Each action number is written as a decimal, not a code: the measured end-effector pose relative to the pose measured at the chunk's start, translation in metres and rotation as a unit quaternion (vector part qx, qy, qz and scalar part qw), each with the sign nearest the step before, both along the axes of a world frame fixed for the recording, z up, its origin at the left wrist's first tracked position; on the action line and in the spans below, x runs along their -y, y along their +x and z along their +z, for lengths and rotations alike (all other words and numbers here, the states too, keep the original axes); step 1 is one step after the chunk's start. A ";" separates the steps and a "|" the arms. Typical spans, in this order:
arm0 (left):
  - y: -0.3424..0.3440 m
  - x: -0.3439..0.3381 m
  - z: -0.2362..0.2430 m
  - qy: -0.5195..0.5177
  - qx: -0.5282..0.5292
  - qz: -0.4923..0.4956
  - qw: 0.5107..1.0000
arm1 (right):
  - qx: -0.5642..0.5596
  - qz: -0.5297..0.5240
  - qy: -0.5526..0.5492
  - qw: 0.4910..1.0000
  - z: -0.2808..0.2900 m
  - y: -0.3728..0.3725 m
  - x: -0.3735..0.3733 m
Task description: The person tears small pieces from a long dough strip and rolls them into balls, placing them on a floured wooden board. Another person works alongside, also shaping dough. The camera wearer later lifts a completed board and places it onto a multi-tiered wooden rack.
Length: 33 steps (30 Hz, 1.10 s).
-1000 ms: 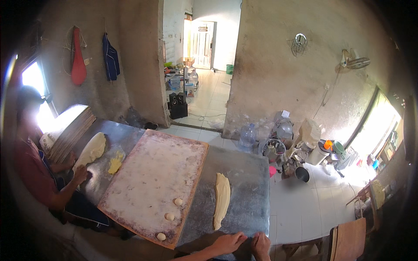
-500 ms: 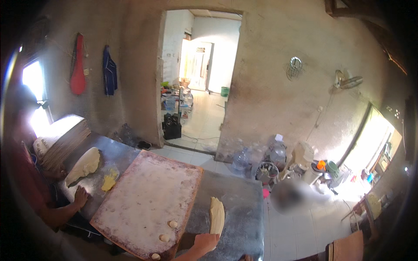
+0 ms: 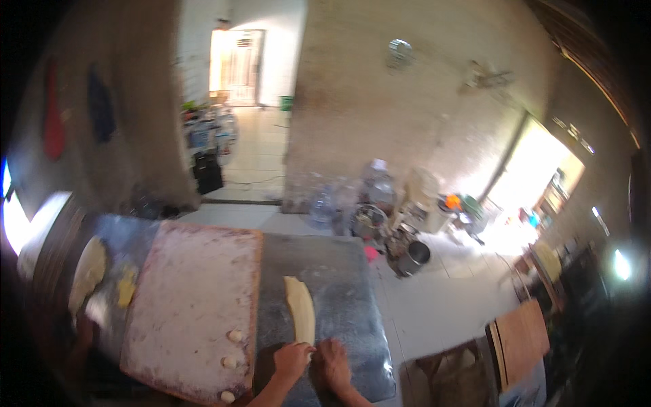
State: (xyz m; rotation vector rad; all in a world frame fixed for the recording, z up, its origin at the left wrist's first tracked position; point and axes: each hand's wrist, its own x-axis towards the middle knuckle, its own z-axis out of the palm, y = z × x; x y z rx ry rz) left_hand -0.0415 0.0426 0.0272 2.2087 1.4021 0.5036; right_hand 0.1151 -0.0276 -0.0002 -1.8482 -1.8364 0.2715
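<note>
A long pale roll of dough (image 3: 300, 308) lies on the dark metal tabletop (image 3: 339, 285), running away from me. My left hand (image 3: 290, 359) is closed around its near end. Close beside that end, on the right, is my right hand (image 3: 334, 364), low over the metal; blur hides how its fingers are set. Left of my hands is a flour-dusted board (image 3: 193, 292). Along its right edge sit small dough balls, among them one dough ball (image 3: 235, 336) farthest from me.
At the far left, a co-worker's hand (image 3: 85, 331) is near a large dough piece (image 3: 88, 271) and a yellow lump (image 3: 127, 286). A stack of sheets (image 3: 54, 237) stands behind. Right of the table are a metal pot (image 3: 413, 258) on the floor and a wooden board (image 3: 519, 346).
My view has swung right, so the table appears farther left. My right hand has come up from the lower edge to beside the dough's near end. My left hand stays on the dough.
</note>
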 end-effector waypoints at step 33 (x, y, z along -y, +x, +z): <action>-0.049 0.064 0.041 -0.019 0.115 0.171 0.978 | -0.118 -0.230 -0.025 0.966 0.059 0.052 0.041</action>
